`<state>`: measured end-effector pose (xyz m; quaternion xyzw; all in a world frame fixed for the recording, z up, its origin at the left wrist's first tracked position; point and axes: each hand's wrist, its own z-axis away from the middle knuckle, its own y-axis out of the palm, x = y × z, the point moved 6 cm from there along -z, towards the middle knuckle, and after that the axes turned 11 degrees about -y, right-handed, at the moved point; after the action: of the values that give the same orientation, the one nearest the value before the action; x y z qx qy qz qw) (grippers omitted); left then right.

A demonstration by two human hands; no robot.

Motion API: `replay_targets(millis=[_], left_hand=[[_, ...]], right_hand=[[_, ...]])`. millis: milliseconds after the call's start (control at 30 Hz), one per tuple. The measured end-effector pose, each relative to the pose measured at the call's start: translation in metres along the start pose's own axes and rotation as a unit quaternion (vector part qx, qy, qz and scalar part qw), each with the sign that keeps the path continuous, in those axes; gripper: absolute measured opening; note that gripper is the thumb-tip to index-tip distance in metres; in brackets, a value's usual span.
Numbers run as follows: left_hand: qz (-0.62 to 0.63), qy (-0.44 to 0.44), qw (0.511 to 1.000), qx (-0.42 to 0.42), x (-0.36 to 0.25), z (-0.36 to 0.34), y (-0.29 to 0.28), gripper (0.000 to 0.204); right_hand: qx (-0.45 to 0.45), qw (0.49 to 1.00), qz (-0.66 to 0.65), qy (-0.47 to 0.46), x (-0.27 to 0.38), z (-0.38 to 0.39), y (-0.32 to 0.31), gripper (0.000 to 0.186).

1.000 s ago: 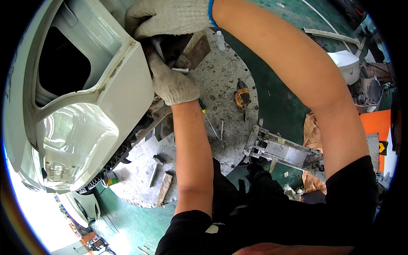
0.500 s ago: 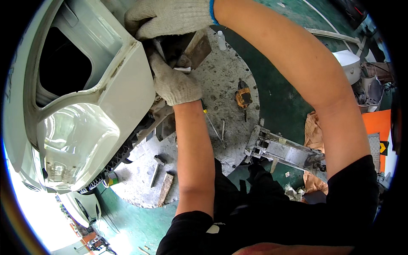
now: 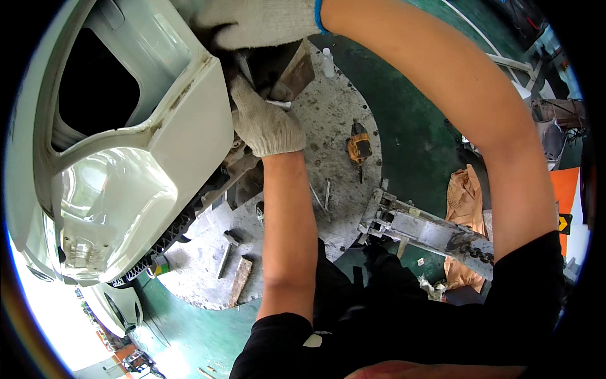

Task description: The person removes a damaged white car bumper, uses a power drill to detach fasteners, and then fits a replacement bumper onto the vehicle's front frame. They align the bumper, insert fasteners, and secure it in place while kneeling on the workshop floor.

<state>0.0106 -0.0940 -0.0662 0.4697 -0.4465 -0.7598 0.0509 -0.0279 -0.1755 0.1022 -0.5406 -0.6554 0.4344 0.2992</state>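
Both my hands wear off-white knit work gloves and are at the edge of a white car body panel [image 3: 189, 120]. My left hand [image 3: 268, 126] is closed around a slim metal tool [image 3: 279, 104] whose bright rounded end sticks out by the glove. Its kind is unclear. Above it, my right hand [image 3: 268, 24] reaches over from the right with curled fingers, close to the panel's upper corner. Those fingers are dark and smeared, and what they hold, if anything, is hidden. Shadowed metal parts [image 3: 293, 76] lie just right of the hands.
Under the panel is a round, stained metal plate [image 3: 344, 101]. On it are a yellow-black power tool [image 3: 360, 146], a clear bottle [image 3: 327, 63], a hammer [image 3: 227, 252], thin rods [image 3: 322, 199] and a worn flat block [image 3: 241, 281]. A metal beam [image 3: 429, 228] extends right, beside brown paper [image 3: 464, 196].
The view has shifted slightly. My left hand's tool now shows more of its bright end. My right hand has shifted a little and its fingers look more blurred.
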Motion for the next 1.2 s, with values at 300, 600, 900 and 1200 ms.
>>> replay_targets(millis=[300,600,900,1200], left_hand=[[-0.01,-0.018,1.0,0.008,0.0,-0.003,0.0,0.036],[0.037,-0.029,0.999,0.012,0.002,-0.006,-0.001,0.036],[-0.111,0.039,0.993,0.002,-0.001,-0.009,-0.007,0.039],[0.027,-0.022,0.999,0.016,0.004,-0.007,-0.006,0.045]], right_hand=[[-0.07,0.99,-0.112,0.054,-0.01,0.013,0.001,0.031],[-0.099,0.991,-0.072,0.048,-0.015,0.018,0.014,0.031],[-0.054,0.986,-0.147,0.052,-0.006,0.023,0.005,0.038],[-0.065,0.997,-0.021,-0.035,0.02,0.015,0.01,0.045]])
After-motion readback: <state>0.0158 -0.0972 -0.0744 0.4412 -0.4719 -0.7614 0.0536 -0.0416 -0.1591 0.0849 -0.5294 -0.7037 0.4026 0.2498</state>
